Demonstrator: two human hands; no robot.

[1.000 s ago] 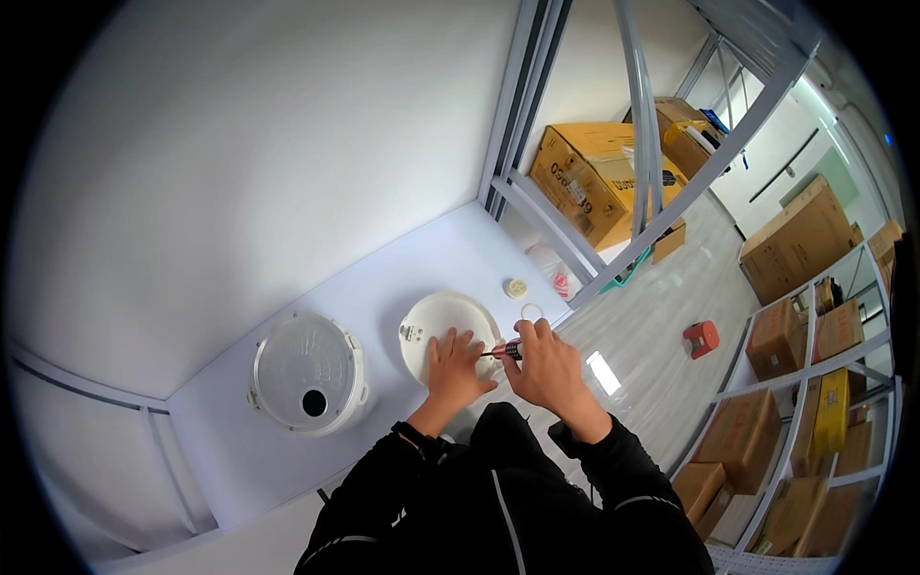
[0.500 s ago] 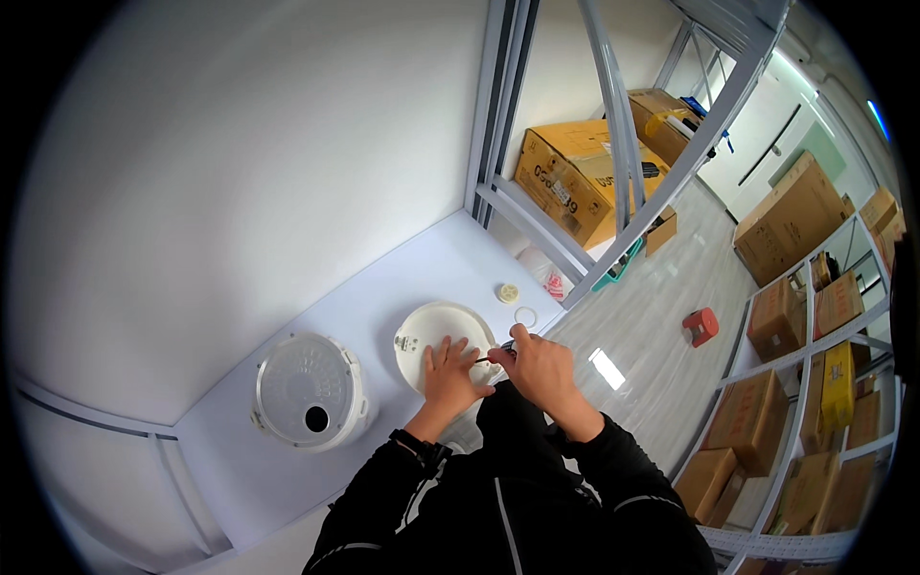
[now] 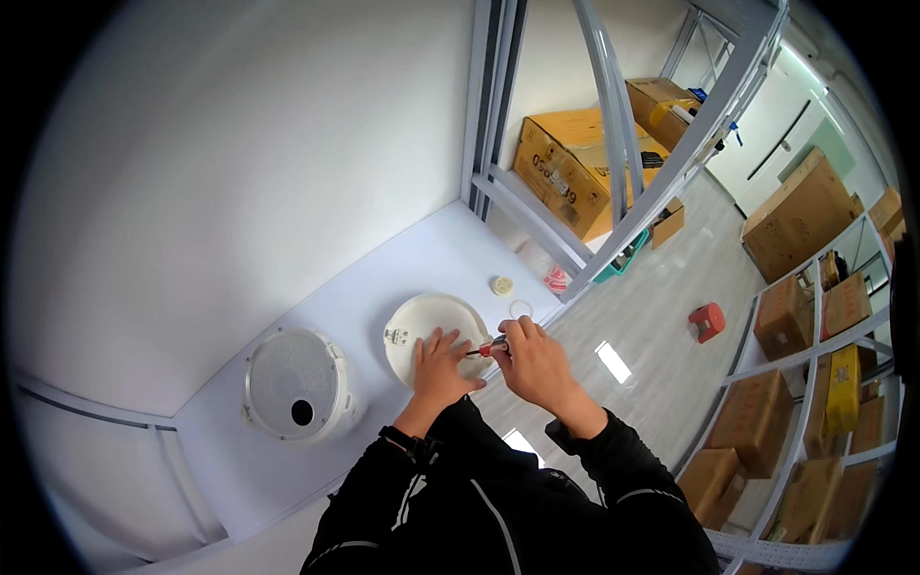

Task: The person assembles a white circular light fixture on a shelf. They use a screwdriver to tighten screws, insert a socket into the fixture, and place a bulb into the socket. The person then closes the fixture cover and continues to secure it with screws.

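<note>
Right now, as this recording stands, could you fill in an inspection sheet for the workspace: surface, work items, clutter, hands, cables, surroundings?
Surface: pale, smooth tabletop beside a white wall.
Work items: round white part; red-handled screwdriver, its tip toward the part's right side, exact contact unclear; white container with a dark round spot on top, to the left.
Clutter: small pale round cap and thin pale ring, beyond the hands.
Hands: left hand spread on the part; right hand gripping the screwdriver.
Cables: nothing seen.
Surroundings: yellow box behind a metal frame; red object on the floor; shelving with cardboard boxes at right.
</note>
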